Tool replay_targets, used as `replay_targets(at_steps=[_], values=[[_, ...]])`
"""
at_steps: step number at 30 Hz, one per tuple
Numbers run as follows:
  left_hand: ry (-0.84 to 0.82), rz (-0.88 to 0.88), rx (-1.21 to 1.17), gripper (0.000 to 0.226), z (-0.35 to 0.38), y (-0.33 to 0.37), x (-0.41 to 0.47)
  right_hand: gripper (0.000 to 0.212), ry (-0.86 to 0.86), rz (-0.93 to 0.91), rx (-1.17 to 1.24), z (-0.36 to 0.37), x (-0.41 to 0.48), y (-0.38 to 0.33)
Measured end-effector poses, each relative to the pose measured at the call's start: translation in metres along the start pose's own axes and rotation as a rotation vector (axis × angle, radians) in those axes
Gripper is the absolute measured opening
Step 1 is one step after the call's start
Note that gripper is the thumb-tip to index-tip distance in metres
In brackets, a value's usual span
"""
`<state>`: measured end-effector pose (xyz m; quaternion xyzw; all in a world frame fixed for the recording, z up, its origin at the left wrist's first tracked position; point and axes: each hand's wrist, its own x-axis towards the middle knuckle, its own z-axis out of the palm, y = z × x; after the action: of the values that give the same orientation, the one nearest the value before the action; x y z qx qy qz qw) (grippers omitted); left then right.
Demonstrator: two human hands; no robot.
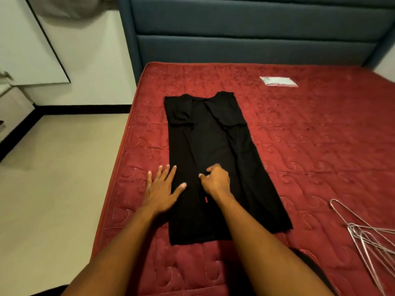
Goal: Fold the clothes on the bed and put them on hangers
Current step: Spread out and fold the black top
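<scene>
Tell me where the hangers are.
In the head view, the wire hangers lie on the red mattress at the lower right edge, right of the black garment.

Hidden or unclear, seen from the bedside.
Wire hangers [367,236] run off the right edge. Right hand [215,180] is curled with its fingertips tucked under; grip on the black shirt [205,135] not readable. Its forearm [252,227] covers part of the shirt's hem. Far white packet [279,81]: too blurred to identify.

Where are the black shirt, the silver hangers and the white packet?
Black folded cloth shirt [213,144]: head view, middle of the fabric.
Silver wire hangers [356,230]: head view, bunched wire bends.
White flat plastic packet [279,80]: head view, its centre.
</scene>
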<state>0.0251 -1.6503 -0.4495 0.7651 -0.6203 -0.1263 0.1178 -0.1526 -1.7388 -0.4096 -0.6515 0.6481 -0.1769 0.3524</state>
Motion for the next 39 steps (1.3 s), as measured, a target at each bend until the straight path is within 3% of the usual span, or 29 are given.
replay_targets(at_steps=[6,14,17,19,20,23,25,28,30,32,34,36,39], values=[[-0.222,-0.046,0.035,0.147,-0.004,0.021,-0.054,0.06,-0.225,-0.008,-0.263,-0.024,-0.062,0.019],[-0.531,-0.172,0.134,0.151,-0.038,0.063,-0.077,0.047,-0.479,-0.099,-0.595,-0.078,-0.083,0.017],[-0.397,-0.181,0.134,0.125,-0.045,0.092,-0.063,0.029,-0.236,-0.201,-0.586,-0.104,-0.067,0.026],[-0.225,-0.031,0.191,0.101,-0.037,0.112,-0.054,0.02,-0.148,-0.235,-0.627,-0.122,-0.053,0.041],[-0.192,0.073,0.21,0.091,-0.03,0.122,-0.052,0.02,-0.225,-0.243,-0.656,-0.129,-0.048,0.051],[-0.335,0.307,0.283,0.068,-0.009,0.149,-0.057,0.023,-0.629,-0.203,-0.638,-0.142,-0.045,0.081],[-0.232,0.346,0.304,0.052,-0.005,0.167,-0.054,0.024,-0.786,-0.144,-0.5,-0.151,-0.043,0.093],[0.023,0.43,0.319,0.045,-0.008,0.187,-0.045,0.029,-0.649,-0.155,-0.307,-0.163,-0.033,0.1],[-0.013,0.511,0.26,0.041,0.003,0.194,-0.044,0.023,-0.506,-0.227,-0.341,-0.166,-0.029,0.111],[-0.114,0.522,0.216,0.041,0.016,0.2,-0.048,0.024,-0.65,-0.22,-0.404,-0.163,-0.037,0.124],[-0.081,0.477,0.14,0.043,0.023,0.202,-0.045,0.02,-0.691,-0.149,-0.29,-0.162,-0.047,0.137],[0.007,0.414,0.048,0.045,0.021,0.202,-0.035,0.02,-0.596,-0.138,-0.131,-0.167,-0.052,0.142],[0.062,0.454,-0.031,0.042,0.02,0.227,-0.019,0.02,-0.349,-0.157,0.005,-0.197,-0.061,0.16]])
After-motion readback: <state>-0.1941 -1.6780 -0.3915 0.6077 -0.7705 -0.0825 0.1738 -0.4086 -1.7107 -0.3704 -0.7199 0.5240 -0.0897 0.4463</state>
